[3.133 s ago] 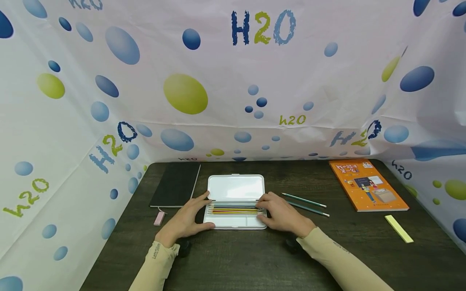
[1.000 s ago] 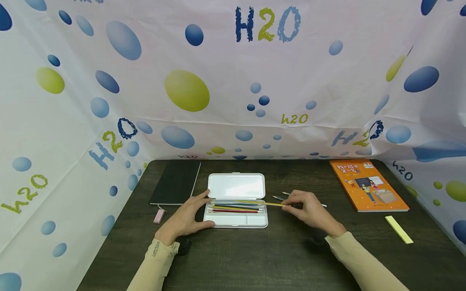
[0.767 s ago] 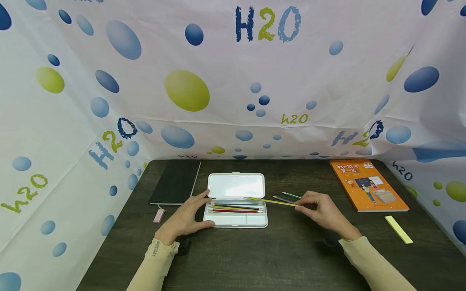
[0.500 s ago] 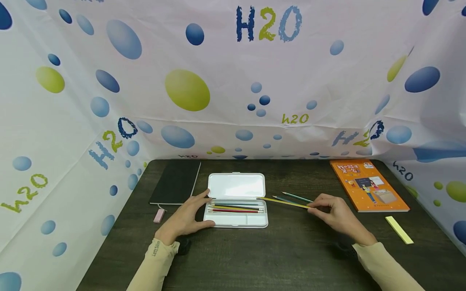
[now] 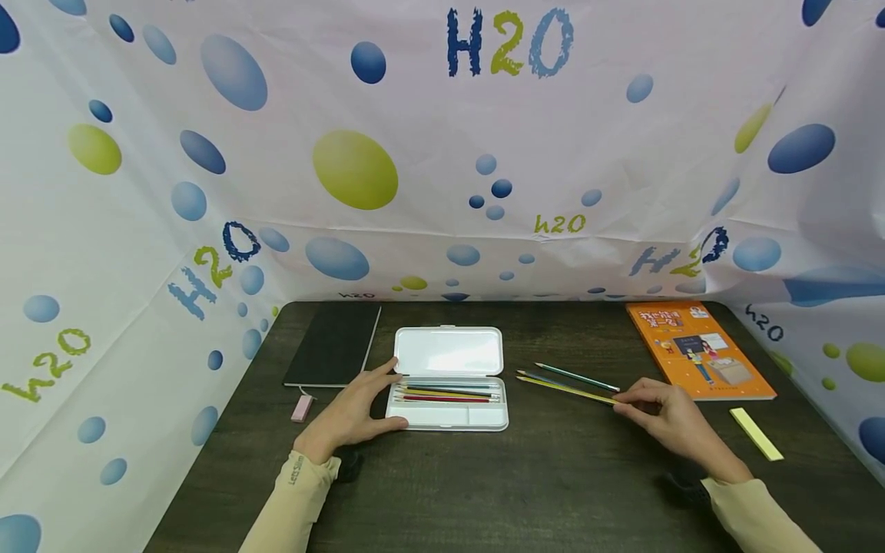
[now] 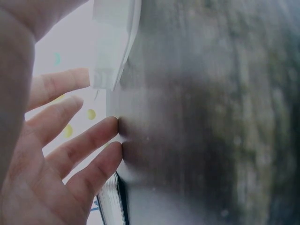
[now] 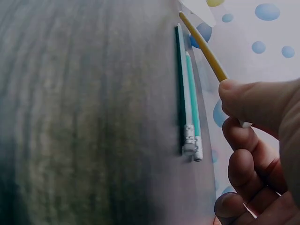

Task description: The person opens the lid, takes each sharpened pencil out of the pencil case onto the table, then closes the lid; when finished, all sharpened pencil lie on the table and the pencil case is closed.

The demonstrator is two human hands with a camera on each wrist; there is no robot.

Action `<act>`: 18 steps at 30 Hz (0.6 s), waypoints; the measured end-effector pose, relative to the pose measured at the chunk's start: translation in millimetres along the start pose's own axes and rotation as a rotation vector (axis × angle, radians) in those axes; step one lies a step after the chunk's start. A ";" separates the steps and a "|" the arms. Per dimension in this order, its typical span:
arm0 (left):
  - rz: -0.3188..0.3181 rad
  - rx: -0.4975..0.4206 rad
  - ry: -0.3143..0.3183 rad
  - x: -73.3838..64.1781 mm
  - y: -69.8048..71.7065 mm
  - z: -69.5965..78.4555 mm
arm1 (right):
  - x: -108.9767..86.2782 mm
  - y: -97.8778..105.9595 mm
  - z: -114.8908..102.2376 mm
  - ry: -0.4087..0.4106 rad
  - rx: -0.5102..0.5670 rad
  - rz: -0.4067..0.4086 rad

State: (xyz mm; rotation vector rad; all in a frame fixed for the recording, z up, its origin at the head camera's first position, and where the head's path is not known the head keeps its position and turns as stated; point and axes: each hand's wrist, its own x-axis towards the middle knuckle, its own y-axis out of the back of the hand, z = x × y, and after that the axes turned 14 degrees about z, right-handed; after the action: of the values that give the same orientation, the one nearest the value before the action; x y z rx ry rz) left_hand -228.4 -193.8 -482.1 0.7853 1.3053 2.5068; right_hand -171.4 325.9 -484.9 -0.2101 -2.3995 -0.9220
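The right hand (image 5: 665, 417) pinches a yellow pencil (image 7: 203, 45) by its end, at the pencil case's (image 5: 429, 417) three o'clock — a slack grip could drop it, setting two green pencils (image 7: 193, 93) rolling. The left hand (image 5: 351, 418), fingers spread, touches the case.

The white case (image 5: 435, 419) has a smooth, glossy finish, its lid (image 5: 448, 350) catching broad reflections; metal or plastic, it is hard to tell. The yellow pencil (image 7: 204, 47) is smooth, with a soft sheen. The 2 green pencils (image 7: 183, 84) look painted and smooth, with shiny metal ferrules (image 7: 189, 131). The tabletop (image 5: 484, 491) is dark, wood-grained and matt. The notebook (image 5: 335, 346) has a matt black cover over paper pages, the orange book (image 5: 698, 351) a smooth printed paper cover. The backdrop (image 5: 442, 153) is thin, creased sheeting with a faint sheen. The sleeves (image 5: 293, 503) are matt cloth.
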 end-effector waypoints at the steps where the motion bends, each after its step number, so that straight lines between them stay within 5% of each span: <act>1: 0.002 0.000 -0.001 -0.3 0.3 0.2 | -0.5 -0.4 1.2 0.004 0.002 0.000; 18: 0.008 -0.004 -0.008 -1.1 -0.2 -1.2 | -2.4 -10.8 6.9 0.122 -0.117 -0.065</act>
State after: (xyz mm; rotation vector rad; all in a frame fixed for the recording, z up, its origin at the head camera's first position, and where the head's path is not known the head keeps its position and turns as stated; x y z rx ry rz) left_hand -228.2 -195.0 -483.2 0.8005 1.2968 2.5090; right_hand -176.0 322.4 -496.5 -0.1169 -2.2545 -1.0753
